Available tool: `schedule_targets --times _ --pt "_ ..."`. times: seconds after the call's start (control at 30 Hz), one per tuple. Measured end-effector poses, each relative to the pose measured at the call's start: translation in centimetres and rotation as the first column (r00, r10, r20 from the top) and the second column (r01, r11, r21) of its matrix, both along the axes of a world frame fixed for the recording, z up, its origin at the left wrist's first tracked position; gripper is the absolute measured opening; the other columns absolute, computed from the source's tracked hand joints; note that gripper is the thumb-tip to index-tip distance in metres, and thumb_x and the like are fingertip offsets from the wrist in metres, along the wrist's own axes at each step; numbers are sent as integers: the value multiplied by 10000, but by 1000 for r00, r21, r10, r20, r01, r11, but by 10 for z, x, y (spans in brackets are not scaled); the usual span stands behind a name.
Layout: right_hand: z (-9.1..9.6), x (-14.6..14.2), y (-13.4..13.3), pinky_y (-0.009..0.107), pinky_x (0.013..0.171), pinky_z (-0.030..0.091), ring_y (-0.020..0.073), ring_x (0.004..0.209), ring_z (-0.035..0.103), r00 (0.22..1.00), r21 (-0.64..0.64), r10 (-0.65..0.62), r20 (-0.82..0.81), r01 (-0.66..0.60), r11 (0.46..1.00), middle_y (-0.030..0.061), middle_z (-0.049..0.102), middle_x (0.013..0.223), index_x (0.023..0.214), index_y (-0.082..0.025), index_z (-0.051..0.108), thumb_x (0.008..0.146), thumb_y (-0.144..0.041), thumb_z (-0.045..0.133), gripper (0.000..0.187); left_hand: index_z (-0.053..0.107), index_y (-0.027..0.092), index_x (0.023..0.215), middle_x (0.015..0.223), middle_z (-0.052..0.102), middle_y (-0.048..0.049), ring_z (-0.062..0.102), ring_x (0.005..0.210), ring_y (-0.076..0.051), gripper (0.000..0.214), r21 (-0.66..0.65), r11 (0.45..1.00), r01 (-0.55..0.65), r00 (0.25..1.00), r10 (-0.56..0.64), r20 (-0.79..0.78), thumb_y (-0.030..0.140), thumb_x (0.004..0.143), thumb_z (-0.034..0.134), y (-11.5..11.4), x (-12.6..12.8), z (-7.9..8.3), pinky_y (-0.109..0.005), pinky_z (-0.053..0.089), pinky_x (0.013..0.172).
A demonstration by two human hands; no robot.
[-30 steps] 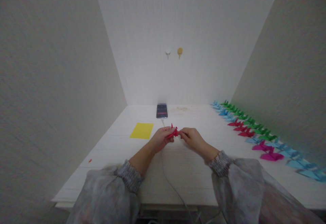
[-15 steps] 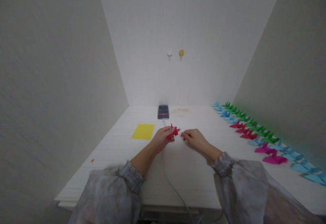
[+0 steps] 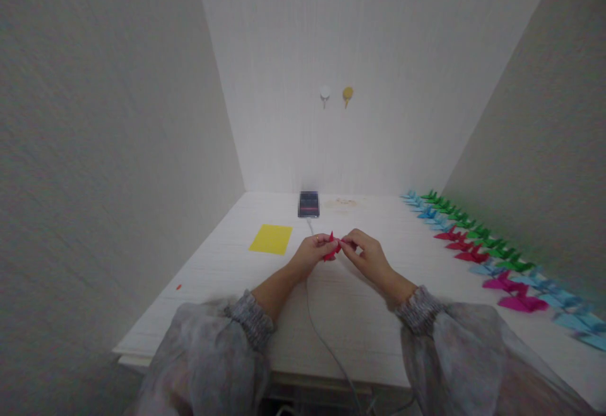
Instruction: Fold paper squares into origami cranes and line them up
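A small red origami crane (image 3: 332,249) is held above the white table, its pointed tips sticking out between my fingers. My left hand (image 3: 310,255) grips its body from the left, thumb on top. From the right, my right hand (image 3: 367,253) pinches a tip of the crane between thumb and forefinger. The fingers hide part of the folded paper. A square of yellow paper (image 3: 271,239) lies flat to the left of my left hand.
A phone (image 3: 308,204) lies near the back wall, with a white cable (image 3: 326,344) running from it to the front edge. Rows of green cranes (image 3: 490,240), with blue, red and pink ones, line the right side. Two hooks (image 3: 324,93) are on the wall. An orange scrap (image 3: 178,287) lies at left.
My right hand has come in to the crane and now pinches its tip; before, it was closed just apart from it. My left hand still holds the crane. The view has shifted slightly.
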State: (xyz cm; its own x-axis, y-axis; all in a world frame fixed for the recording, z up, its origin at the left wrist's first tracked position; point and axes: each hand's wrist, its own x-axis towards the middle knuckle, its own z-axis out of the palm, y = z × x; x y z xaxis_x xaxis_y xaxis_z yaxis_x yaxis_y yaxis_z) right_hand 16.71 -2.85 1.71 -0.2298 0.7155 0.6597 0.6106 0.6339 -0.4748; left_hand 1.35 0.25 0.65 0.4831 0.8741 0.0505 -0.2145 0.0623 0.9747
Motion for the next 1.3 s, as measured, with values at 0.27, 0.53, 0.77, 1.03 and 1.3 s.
schedule_targets --times 0.27,0.53,0.77,1.03,1.3 --pt "3 1 -4 266 569 392 133 610 476 994 -16 83 -69 -85 996 22 515 656 747 -193 582 796 -271 465 149 582 117 782 678 600 -22 511 573 -84 347 31 999 33 999 -34 41 194 481 735 0 0 -2 -208 361 542" --pt "-2 16 8 361 734 391 191 851 479 992 172 -28 121 7 985 79 526 947 1081 -235 514 777 -199 477 308 593 113 781 691 595 -17 491 539 -67 354 43 997 65 997 -67 47 180 465 737 -3 -3 3 -199 368 499" --pt "-2 14 8 340 661 323 183 734 483 944 243 -111 311 34 969 66 593 744 850 -183 617 799 -204 466 161 602 113 772 726 607 -28 498 545 -64 344 17 992 122 990 -123 69 162 459 736 -6 -3 6 -185 356 477" --pt "-1 2 3 310 636 324 167 662 467 965 196 -150 214 109 975 51 547 638 684 -154 584 785 -156 433 181 580 123 752 677 590 -2 455 489 -48 310 37 994 105 990 -108 86 168 483 726 -5 -2 6 -176 315 426" --pt "-6 6 8 314 648 334 173 678 478 955 124 -140 261 110 986 44 541 646 669 -165 571 777 -160 443 168 577 120 763 666 585 -1 449 477 -44 305 38 996 81 991 -84 102 175 499 720 -4 -1 1 -180 305 433"
